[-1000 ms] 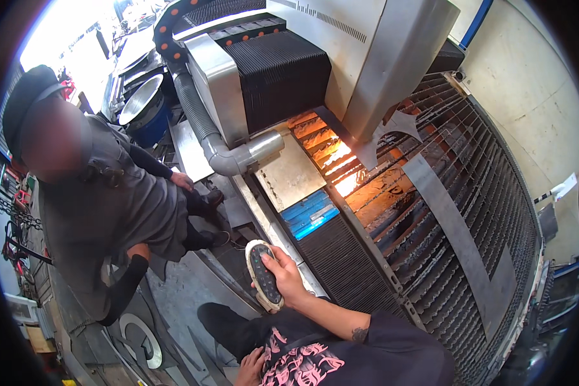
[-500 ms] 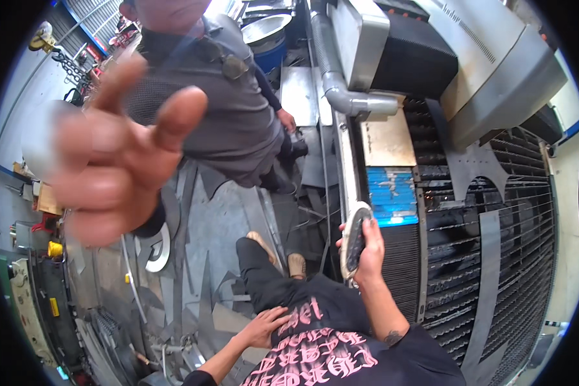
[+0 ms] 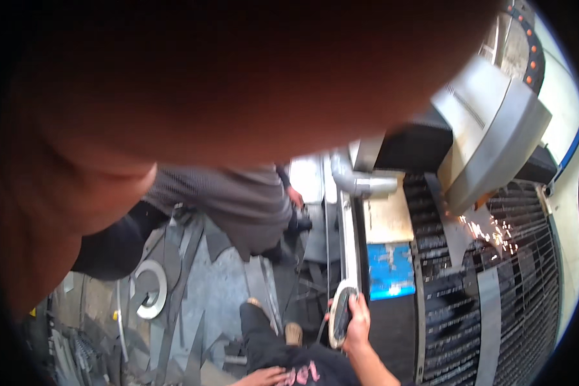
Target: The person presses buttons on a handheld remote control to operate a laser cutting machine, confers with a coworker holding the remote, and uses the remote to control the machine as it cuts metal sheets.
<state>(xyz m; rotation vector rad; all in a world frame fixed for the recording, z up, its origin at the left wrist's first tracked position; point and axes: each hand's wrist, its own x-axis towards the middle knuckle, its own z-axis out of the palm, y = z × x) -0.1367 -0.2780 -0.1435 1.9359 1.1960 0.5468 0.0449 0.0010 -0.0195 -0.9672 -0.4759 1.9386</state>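
Head cam: handheld controller [image 3: 342, 316] sits in the right grip [image 3: 358, 325], which is closed around it, fingertips curling past the far edge, thumb near the face, probably so one hand can hold and press. It's a slim oval with a grubby off-white rim and dark face; markings too small to read. Left grip [image 3: 267, 377], down-left of that, lies open and empty on dark clothing, just resting I'd guess. Right of the controller, metal strip [image 3: 489, 321] lies across a slatted bed [image 3: 527, 283], presumably for support with gaps underneath. Sparks [image 3: 489, 235] fly up-right of the right grip. Co-worker's blurry hand [image 3: 238, 96] blocks everything up top.
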